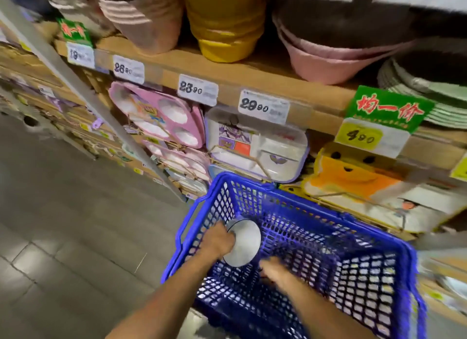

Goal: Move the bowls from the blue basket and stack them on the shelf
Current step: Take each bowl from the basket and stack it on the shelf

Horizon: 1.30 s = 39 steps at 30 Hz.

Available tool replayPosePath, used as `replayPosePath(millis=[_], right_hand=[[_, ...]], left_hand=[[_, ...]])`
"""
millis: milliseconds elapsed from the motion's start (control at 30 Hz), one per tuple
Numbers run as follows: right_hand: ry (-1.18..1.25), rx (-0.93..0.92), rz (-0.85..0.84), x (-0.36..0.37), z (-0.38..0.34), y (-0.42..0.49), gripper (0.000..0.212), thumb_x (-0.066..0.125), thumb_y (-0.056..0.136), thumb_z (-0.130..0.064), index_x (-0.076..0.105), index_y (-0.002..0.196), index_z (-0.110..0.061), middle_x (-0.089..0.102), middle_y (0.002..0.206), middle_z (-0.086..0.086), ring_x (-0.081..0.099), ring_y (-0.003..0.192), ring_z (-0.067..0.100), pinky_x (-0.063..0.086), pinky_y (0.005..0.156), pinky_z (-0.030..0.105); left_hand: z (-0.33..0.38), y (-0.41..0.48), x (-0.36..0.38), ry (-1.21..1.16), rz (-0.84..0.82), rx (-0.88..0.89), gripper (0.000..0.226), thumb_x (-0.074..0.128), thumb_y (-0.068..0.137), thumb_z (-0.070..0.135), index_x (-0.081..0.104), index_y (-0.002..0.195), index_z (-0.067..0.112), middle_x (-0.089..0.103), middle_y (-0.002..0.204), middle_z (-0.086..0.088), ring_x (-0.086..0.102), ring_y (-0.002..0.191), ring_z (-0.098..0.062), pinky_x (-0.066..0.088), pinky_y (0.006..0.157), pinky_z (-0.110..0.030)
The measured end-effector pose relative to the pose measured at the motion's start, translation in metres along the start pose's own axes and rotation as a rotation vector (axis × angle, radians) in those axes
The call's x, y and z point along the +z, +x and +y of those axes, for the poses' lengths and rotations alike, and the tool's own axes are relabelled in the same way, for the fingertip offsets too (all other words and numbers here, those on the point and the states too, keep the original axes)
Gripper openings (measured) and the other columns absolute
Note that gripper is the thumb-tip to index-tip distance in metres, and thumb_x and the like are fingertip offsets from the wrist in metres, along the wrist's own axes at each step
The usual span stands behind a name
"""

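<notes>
A blue mesh basket (379,242) sits low in front of the shelf. Inside it, my left hand (218,240) grips the left edge of a pale round bowl (245,242), which is tipped on its side. My right hand (274,269) reaches into the basket just below and right of the bowl; blur hides whether its fingers hold anything. Above, the wooden shelf (252,78) carries stacks of bowls: pink-striped (146,17), yellow (225,25), pink (328,53) and green (429,85).
Price tags (262,107) line the shelf edge. Below it hang divided children's plates, pink (156,113), white-purple (257,146) and orange (353,179), on wire hooks. A grey upright post (83,91) crosses at left. Grey tiled floor (63,225) lies to the left.
</notes>
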State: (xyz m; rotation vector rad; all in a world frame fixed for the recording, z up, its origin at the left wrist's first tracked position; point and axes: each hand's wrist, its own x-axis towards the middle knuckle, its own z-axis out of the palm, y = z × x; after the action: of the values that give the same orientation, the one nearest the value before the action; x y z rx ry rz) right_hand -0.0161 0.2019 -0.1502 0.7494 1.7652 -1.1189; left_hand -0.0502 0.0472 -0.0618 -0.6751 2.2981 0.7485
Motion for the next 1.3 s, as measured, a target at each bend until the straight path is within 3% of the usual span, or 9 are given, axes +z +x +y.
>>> replayPosePath(millis=[233, 433, 633, 833, 967, 1033, 1100, 1167, 1300], right_hand=[[0.129, 0.115, 0.036, 0.026, -0.002, 0.053, 0.011, 0.054, 0.094, -0.016, 0.053, 0.097, -0.006, 0.051, 0.089, 0.015, 0.051, 0.068, 0.026, 0.041, 0.055, 0.032], [0.273, 0.103, 0.115, 0.048, -0.001, 0.089, 0.026, 0.054, 0.086, -0.001, 0.056, 0.112, 0.0, 0.057, 0.097, 0.018, 0.055, 0.083, 0.028, 0.044, 0.064, 0.034], [0.359, 0.097, 0.151, 0.044, 0.0, 0.09, 0.022, 0.049, 0.087, 0.001, 0.049, 0.108, -0.005, 0.058, 0.111, 0.024, 0.058, 0.097, 0.031, 0.049, 0.079, 0.041], [0.246, 0.056, 0.227, 0.014, -0.007, 0.049, 0.034, 0.046, 0.094, -0.008, 0.056, 0.125, -0.001, 0.059, 0.126, 0.023, 0.058, 0.113, 0.036, 0.05, 0.084, 0.038], [0.39, 0.0, 0.173, -0.012, -0.03, 0.003, 0.037, 0.044, 0.099, -0.009, 0.048, 0.135, -0.004, 0.056, 0.132, 0.02, 0.058, 0.115, 0.037, 0.053, 0.09, 0.046], [0.47, -0.057, 0.151, -0.026, -0.04, -0.027, 0.042, 0.043, 0.101, -0.013, 0.041, 0.143, -0.011, 0.055, 0.135, 0.014, 0.06, 0.111, 0.032, 0.055, 0.082, 0.041], [0.525, -0.163, 0.135, -0.037, -0.049, -0.057, 0.037, 0.043, 0.102, -0.015, 0.046, 0.139, -0.013, 0.059, 0.127, 0.01, 0.062, 0.097, 0.023, 0.055, 0.068, 0.032], [0.62, -0.275, 0.116, -0.044, -0.056, -0.088, 0.029, 0.041, 0.103, -0.016, 0.052, 0.13, -0.014, 0.061, 0.125, 0.01, 0.06, 0.096, 0.021, 0.052, 0.066, 0.03], [0.797, -0.517, 0.075, -0.047, -0.069, -0.144, 0.028, 0.038, 0.105, -0.025, 0.05, 0.13, -0.022, 0.062, 0.125, 0.004, 0.059, 0.113, 0.025, 0.053, 0.089, 0.042]], left_hand=[[-0.023, 0.065, 0.044, 0.244, -0.133, 0.179, 0.057, 0.047, 0.094, 0.017, 0.03, 0.147, 0.009, 0.039, 0.147, -0.018, 0.039, 0.136, -0.032, 0.035, 0.106, -0.037], [-0.037, 0.082, 0.071, 0.303, 0.05, 0.168, 0.067, 0.043, 0.093, 0.005, 0.019, 0.152, 0.025, 0.038, 0.139, -0.018, 0.059, 0.111, -0.039, 0.049, 0.087, -0.044], [-0.036, 0.085, 0.066, 0.218, 0.034, 0.221, 0.069, 0.041, 0.092, -0.003, 0.021, 0.153, 0.024, 0.048, 0.128, -0.019, 0.06, 0.107, -0.041, 0.047, 0.09, -0.049], [-0.02, 0.059, 0.03, 0.043, -0.022, 0.222, 0.065, 0.041, 0.091, -0.003, 0.029, 0.151, 0.018, 0.059, 0.128, -0.019, 0.055, 0.117, -0.038, 0.045, 0.099, -0.044], [-0.001, 0.028, -0.005, -0.059, -0.059, 0.257, 0.061, 0.041, 0.091, -0.004, 0.034, 0.148, 0.018, 0.058, 0.132, -0.013, 0.053, 0.122, -0.035, 0.043, 0.102, -0.04], [0.01, 0.01, -0.025, -0.133, -0.092, 0.295, 0.055, 0.041, 0.091, -0.003, 0.041, 0.143, 0.016, 0.06, 0.128, -0.011, 0.057, 0.113, -0.029, 0.051, 0.092, -0.034], [0.02, -0.009, -0.044, -0.256, -0.126, 0.343, 0.048, 0.041, 0.091, -0.003, 0.047, 0.137, 0.012, 0.064, 0.112, -0.004, 0.058, 0.089, -0.016, 0.052, 0.061, -0.012], [0.028, -0.027, -0.063, -0.378, -0.164, 0.357, 0.047, 0.039, 0.09, -0.003, 0.05, 0.132, 0.016, 0.061, 0.097, 0.003, 0.059, 0.078, -0.014, 0.055, 0.046, -0.02], [0.039, -0.059, -0.099, -0.518, -0.273, 0.396, 0.04, 0.041, 0.089, -0.005, 0.056, 0.114, 0.022, 0.066, 0.109, -0.009, 0.067, 0.078, -0.024, 0.059, 0.053, -0.039]])
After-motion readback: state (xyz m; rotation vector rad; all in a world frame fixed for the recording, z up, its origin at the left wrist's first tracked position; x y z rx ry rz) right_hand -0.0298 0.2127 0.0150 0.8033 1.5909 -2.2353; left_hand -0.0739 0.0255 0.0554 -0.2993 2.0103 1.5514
